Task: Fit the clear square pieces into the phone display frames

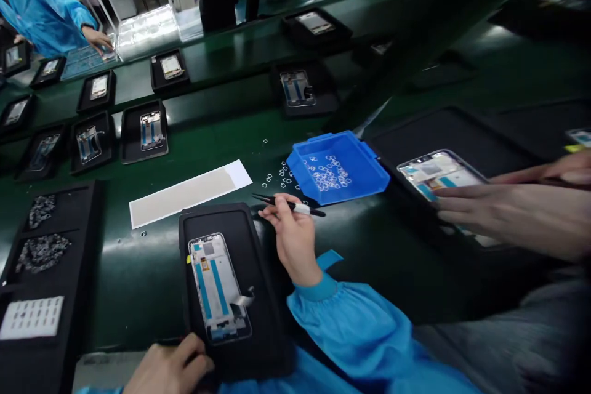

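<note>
Slim black pointed tweezers with a white-wrapped band (pixel 302 209) lie gripped in the right fingers (pixel 283 212), tips pointing left. Below and left of them lies a black rectangular raised-rim tray (pixel 247 240), its near-left corner beside the left fingers (pixel 196 363). Inside, above the left fingers, rests a silver-white rectangular phone frame with two blue strips (pixel 219 286), a pale ribbon jutting from its right edge.

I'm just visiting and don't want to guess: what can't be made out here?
Head view, left hand: partly cut off by the bottom edge; grip unclear.
Head view, phone-like panel at right: partly hidden by a co-worker's blurred hand.
Head view, pieces in the blue bin: too small to identify.
</note>
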A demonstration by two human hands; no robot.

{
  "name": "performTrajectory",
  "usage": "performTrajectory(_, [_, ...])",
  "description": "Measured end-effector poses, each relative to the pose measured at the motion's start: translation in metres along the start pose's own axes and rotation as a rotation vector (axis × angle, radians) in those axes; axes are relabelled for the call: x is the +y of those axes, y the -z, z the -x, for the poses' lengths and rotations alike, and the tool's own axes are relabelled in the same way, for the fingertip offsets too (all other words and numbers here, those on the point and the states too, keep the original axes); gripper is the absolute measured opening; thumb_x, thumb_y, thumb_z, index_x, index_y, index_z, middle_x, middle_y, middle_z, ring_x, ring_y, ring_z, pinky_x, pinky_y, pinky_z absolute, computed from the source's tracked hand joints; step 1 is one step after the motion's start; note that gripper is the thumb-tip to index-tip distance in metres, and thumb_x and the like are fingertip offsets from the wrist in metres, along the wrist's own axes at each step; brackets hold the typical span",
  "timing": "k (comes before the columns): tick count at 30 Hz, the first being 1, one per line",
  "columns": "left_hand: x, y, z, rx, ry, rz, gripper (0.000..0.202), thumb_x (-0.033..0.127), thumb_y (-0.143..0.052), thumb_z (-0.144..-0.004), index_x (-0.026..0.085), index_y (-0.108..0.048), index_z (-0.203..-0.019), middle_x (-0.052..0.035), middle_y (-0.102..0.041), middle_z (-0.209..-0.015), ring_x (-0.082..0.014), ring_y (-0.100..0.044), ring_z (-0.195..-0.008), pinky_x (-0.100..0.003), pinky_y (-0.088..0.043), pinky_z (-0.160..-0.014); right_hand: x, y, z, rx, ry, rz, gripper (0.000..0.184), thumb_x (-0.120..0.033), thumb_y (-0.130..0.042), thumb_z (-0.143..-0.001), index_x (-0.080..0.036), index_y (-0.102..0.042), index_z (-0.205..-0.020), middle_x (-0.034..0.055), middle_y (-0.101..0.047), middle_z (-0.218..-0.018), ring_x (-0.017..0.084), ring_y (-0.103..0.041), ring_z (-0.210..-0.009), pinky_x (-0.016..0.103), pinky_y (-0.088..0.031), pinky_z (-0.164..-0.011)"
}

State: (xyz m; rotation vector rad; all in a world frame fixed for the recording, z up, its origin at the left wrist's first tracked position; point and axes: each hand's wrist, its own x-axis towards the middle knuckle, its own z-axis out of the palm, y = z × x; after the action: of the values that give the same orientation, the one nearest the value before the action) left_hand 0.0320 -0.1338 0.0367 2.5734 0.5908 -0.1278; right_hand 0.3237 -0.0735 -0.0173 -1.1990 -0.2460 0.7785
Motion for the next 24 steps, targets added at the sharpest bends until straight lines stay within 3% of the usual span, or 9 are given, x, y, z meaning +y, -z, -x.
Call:
performTrajectory(2, [-0.01,0.029,-0.021,0.075,0.035,0.214,0.019,0.035,-0.061,-0.089,0.027,-0.063,-0.106,-0.0025,-0.07,-0.097,-0.0143,-0.07,-0.07,-0.02,-0.055,-0.06,-0.008,-0.002,-0.013,-0.091,0.008,0.111,0.043,-0.057,-0.075,-0.069,-0.021,-0.058,-0.085,-0.0051,-0.06,-0.064,0.012,-0.06,-0.06,0.026,-0.056,-0.058])
performTrajectory(4, [-0.028,0.063,-0.055,0.204,0.106,0.332,0.018,0.033,-0.051,-0.095,0.028,-0.065,-0.105,-0.0024,-0.071,-0.098,-0.0151,-0.07,-0.085,-0.022,-0.055,-0.074,-0.014,-0.006,-0.031,-0.187,0.027,0.239,0.043,-0.058,-0.074,-0.069,-0.02,-0.059,-0.083,-0.0041,-0.059,-0.06,0.014,-0.062,-0.06,0.023,-0.054,-0.05])
performTrajectory(7, [-0.066,0.101,-0.131,0.285,0.262,0.231,0.025,0.041,-0.05,-0.093,0.024,-0.069,-0.093,-0.0033,-0.073,-0.091,-0.0205,-0.068,-0.088,-0.029,-0.052,-0.081,-0.018,-0.016,-0.06,-0.27,0.051,0.36,0.04,-0.055,-0.077,-0.067,-0.018,-0.061,-0.077,-0.0013,-0.062,-0.057,0.015,-0.063,-0.057,0.021,-0.05,-0.045])
performTrajectory(9, [-0.091,0.111,-0.187,0.251,0.449,0.073,0.03,0.044,-0.048,-0.093,0.023,-0.068,-0.092,-0.0036,-0.072,-0.086,-0.023,-0.067,-0.085,-0.031,-0.05,-0.077,-0.017,-0.023,-0.076,-0.277,0.069,0.4,0.037,-0.05,-0.078,-0.067,-0.018,-0.061,-0.075,0.0004,-0.066,-0.058,0.015,-0.063,-0.053,0.021,-0.049,-0.043])
performTrajectory(11, [-0.11,0.111,-0.234,0.24,0.499,0.027,0.026,0.041,-0.051,-0.091,0.021,-0.068,-0.095,-0.005,-0.071,-0.087,-0.0247,-0.067,-0.086,-0.031,-0.049,-0.075,-0.013,-0.029,-0.084,-0.262,0.091,0.423,0.036,-0.048,-0.078,-0.068,-0.019,-0.059,-0.076,0.0006,-0.067,-0.059,0.015,-0.062,-0.051,0.022,-0.049,-0.043])
performTrajectory(13, [-0.121,0.106,-0.264,0.216,0.489,0.018,0.02,0.037,-0.058,-0.087,0.022,-0.067,-0.097,-0.0046,-0.071,-0.089,-0.0244,-0.066,-0.086,-0.03,-0.047,-0.073,-0.009,-0.032,-0.087,-0.243,0.107,0.436,0.035,-0.047,-0.077,-0.069,-0.02,-0.056,-0.077,0.0003,-0.067,-0.059,0.016,-0.064,-0.051,0.023,-0.05,-0.043])
performTrajectory(16, [-0.128,0.095,-0.277,0.154,0.429,0.011,0.019,0.037,-0.066,-0.082,0.024,-0.067,-0.094,-0.0027,-0.069,-0.092,-0.0224,-0.065,-0.087,-0.028,-0.046,-0.073,-0.003,-0.032,-0.083,-0.231,0.116,0.456,0.035,-0.049,-0.075,-0.072,-0.022,-0.054,-0.076,0.0014,-0.068,-0.061,0.02,-0.068,-0.056,0.027,-0.053,-0.047])
performTrajectory(24, [-0.13,0.086,-0.274,0.124,0.41,0.026,0.019,0.038,-0.064,-0.083,0.024,-0.067,-0.094,-0.002,-0.065,-0.093,-0.021,-0.063,-0.087,-0.029,-0.045,-0.073,0.003,-0.031,-0.079,-0.194,0.152,0.6,0.029,-0.044,-0.073,-0.076,-0.024,-0.052,-0.071,0.0012,-0.069,-0.061,0.023,-0.07,-0.061,0.032,-0.053,-0.057])
